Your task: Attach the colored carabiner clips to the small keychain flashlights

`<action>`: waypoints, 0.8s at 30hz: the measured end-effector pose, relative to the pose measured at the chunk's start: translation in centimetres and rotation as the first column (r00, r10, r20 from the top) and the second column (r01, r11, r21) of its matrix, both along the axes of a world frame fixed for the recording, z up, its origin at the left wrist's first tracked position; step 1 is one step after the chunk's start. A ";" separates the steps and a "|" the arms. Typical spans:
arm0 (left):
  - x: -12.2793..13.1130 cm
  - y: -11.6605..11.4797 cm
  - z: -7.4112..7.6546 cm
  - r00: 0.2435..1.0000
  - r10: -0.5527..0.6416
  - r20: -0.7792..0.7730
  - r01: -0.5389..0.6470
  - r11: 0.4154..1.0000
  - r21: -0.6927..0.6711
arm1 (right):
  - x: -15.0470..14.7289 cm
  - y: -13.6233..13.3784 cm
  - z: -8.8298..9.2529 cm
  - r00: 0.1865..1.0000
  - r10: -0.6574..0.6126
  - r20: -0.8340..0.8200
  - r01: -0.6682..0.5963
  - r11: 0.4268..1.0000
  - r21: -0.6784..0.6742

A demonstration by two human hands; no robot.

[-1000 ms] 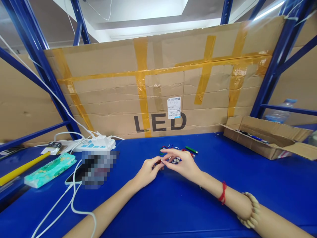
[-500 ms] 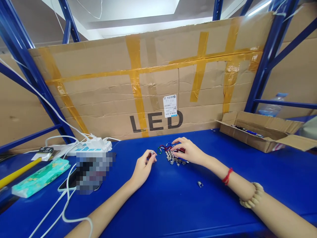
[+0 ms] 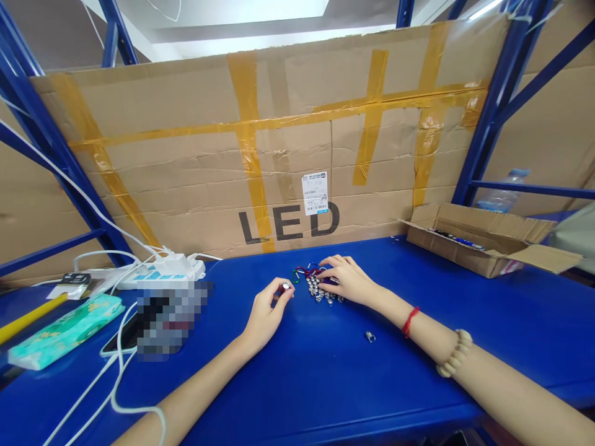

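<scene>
My left hand [image 3: 267,314] pinches a small shiny silver metal piece [image 3: 285,286] between thumb and fingertips, a little left of a pile. Over the right side of that pile, my right hand [image 3: 352,282] reaches with its fingers apart and partly curled; its fingertips touch or hover over the pieces, I cannot tell which. The pile holds several small silver metal pieces [image 3: 318,293], partly hidden by the right hand. Coloured carabiners lie along its far edge, among them a green carabiner [image 3: 295,276]. Nearer to me, a single silver metal clasp [image 3: 370,336] lies apart.
On the left are a white power strip [image 3: 153,277] with cables, a phone [image 3: 123,331] beside a blurred patch, a green tissue pack [image 3: 67,331] and a yellow rod [image 3: 32,317]. An open cardboard box [image 3: 469,257] with pens stands at right. A cardboard sheet [image 3: 199,179] closes the back.
The view has shifted slightly. The silver piece in my left hand shows more plainly now. My right hand has stayed over the pile, its fingers a little lower and more curled.
</scene>
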State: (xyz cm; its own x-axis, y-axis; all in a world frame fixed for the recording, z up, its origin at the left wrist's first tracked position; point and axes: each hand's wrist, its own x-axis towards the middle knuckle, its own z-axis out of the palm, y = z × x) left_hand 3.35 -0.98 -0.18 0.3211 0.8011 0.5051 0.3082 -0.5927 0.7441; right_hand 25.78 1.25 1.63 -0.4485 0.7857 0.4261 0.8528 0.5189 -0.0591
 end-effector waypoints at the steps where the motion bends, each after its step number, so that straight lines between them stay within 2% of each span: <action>1: 0.0 -0.1 0.0 1.000 -0.002 0.016 0.002 1.000 0.024 | 0.0 0.0 -0.1 1.000 -0.010 -0.003 0.010 1.000 0.001; 13: 0.1 -0.4 -0.3 0.998 -0.021 0.063 0.008 0.980 0.199 | -0.5 0.5 -0.6 0.990 -0.102 -0.093 0.101 0.995 -0.020; 16: 0.2 -0.5 -0.2 0.999 -0.031 0.025 0.026 0.985 0.171 | -0.8 0.5 -0.6 0.980 -0.151 -0.131 0.145 0.988 -0.053; 21: 0.6 -0.6 0.0 0.996 -0.076 -0.052 0.077 0.997 0.007 | -1.3 0.8 -0.6 0.960 -0.204 -0.191 0.177 0.973 -0.148; 24: 0.6 -0.6 0.1 0.995 -0.054 -0.088 0.054 0.999 -0.008 | -1.2 0.8 -0.4 0.957 -0.215 -0.194 0.174 0.962 -0.208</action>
